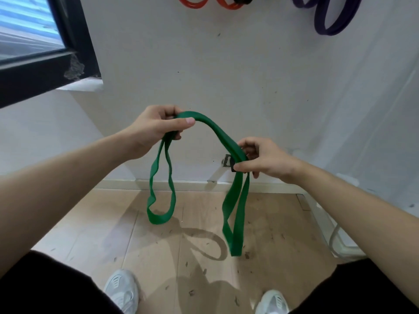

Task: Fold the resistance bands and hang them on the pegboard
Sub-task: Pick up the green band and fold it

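While the green band (217, 130) hangs clear of the floor (158, 245), its doubled strands arch between both hands. Left hand (158, 128): grip clamped on one bend, thumb on top. Right hand (260, 159): grip pinched on the other bend. Two loops dangle free, probably to even the lengths before folding again. Orange bands (191, 6) and purple bands (328, 32) already hang on the wall (226, 64) above.

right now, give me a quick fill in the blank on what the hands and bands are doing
The left hand and right hand both grip one ____ band.
The left hand holds it ____ than the right hand.
The hung bands at top right are ____.
Missing: green; higher; purple.
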### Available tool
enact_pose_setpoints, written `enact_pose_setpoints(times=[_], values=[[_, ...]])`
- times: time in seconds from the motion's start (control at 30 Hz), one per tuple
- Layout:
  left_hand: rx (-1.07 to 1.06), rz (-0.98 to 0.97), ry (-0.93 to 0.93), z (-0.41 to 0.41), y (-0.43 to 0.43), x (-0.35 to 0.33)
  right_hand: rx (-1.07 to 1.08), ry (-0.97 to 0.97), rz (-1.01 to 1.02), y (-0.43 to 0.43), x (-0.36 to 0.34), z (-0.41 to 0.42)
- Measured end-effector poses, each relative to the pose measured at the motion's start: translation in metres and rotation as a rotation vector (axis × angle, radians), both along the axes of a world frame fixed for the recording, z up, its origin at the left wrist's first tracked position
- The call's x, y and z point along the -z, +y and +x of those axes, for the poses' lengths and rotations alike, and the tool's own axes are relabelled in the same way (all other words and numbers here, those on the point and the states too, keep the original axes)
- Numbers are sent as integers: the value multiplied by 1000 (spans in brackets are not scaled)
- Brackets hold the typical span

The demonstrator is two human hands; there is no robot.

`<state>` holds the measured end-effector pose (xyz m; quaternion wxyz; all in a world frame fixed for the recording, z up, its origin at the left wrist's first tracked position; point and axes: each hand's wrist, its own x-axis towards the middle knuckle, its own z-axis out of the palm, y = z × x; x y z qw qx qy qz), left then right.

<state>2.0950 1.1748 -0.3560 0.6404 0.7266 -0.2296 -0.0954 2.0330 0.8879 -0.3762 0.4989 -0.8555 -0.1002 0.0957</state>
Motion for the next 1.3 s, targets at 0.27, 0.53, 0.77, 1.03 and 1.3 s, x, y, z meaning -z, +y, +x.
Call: enact_pose_setpoints(times=[0.27, 0.53, 0.77, 1.03, 1.3], values=[[142, 187, 18, -5, 0, 8, 5, -99, 144, -6, -25, -6], [224, 242, -2, -24, -38, 9, -61, -105, 115, 14, -25, -10], [213, 289, -36, -32, -49, 13, -123, -39, -40, 27, -18, -18], [143, 182, -88, -37, -51, -1, -194, 114, -179, 23, 11, -12], [40, 31, -72, -27, -35, -5, -115, 127, -143, 15, 11, -7]])
